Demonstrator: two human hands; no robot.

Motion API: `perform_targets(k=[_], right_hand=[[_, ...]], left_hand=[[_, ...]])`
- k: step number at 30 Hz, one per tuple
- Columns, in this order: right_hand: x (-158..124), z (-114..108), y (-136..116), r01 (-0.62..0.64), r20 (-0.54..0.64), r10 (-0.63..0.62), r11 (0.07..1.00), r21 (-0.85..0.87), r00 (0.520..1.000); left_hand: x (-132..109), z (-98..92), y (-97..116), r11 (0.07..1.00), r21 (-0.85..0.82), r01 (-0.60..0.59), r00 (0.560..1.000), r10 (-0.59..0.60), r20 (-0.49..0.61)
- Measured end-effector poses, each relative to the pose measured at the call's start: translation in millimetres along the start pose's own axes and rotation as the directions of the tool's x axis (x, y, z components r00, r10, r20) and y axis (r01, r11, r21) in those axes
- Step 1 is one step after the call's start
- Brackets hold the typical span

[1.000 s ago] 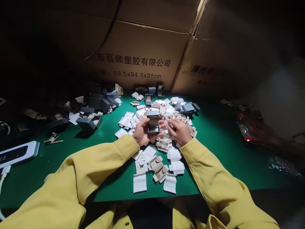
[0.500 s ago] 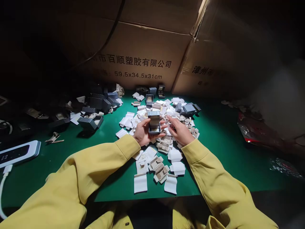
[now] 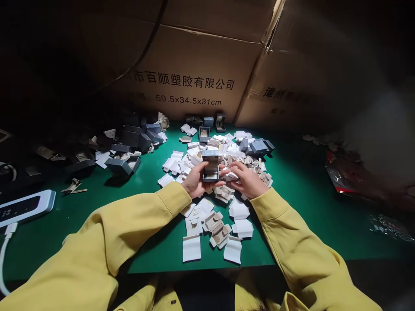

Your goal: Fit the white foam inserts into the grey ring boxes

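Observation:
An opened small blue-grey box [image 3: 210, 165], its lid raised, rests in my left hand [image 3: 195, 180], with the thumb at its left edge and fingers beneath and beyond its right side. Just right of it, my right hand [image 3: 248, 179] has its fingers curled round a small white card piece [image 3: 230, 176] above the pile. White and beige folded card pieces [image 3: 239, 209] lie heaped under and around both hands. Another opened small box [image 3: 204, 134] stands behind the heap.
More blue-grey boxes lie at the left [image 3: 119, 166] and right of the heap [image 3: 259, 147]. Large cartons [image 3: 194, 60] stand behind the green table [image 3: 145, 255]. A white device with a cable [image 3: 29, 208] is at far left, a red plastic packet [image 3: 343, 177] at right.
My right hand has shifted slightly right, its fingers now curled, and a white card piece shows at its fingertips. My left hand still holds the box in nearly the same place.

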State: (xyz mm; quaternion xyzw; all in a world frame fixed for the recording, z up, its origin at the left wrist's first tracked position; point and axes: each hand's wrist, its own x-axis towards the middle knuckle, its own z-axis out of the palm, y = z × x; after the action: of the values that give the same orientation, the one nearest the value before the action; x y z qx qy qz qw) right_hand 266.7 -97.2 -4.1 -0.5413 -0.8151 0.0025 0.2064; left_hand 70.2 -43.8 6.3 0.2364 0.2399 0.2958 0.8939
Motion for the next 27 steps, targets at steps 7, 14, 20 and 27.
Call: perform_targets(k=[7, 14, 20, 27], right_hand=[[3.5, -18.2, -2.1, -0.047, -0.239, 0.068, 0.995, 0.093, 0.969], [2.8, -25.8, -7.9, -0.097, -0.424, 0.124, 0.992, 0.086, 0.897], [1.6, -22.0, -2.6, -0.12, -0.229, 0.112, 0.993, -0.021, 0.967], [1.8, -9.7, -5.2, -0.107, -0.098, 0.105, 0.994, -0.021, 0.99]], left_hand=[[0.4, 0.6, -0.5, 0.996, 0.092, 0.003, 1.0, -0.005, 0.016], [0.9, -1.2, -1.9, 0.992, 0.126, -0.005, 0.999, 0.001, 0.036], [1.0, -0.8, -1.5, 0.999, 0.039, 0.015, 0.999, -0.017, 0.04], [0.1, 3.1, -0.2, 0.998, -0.056, -0.027, 0.999, 0.029, 0.025]])
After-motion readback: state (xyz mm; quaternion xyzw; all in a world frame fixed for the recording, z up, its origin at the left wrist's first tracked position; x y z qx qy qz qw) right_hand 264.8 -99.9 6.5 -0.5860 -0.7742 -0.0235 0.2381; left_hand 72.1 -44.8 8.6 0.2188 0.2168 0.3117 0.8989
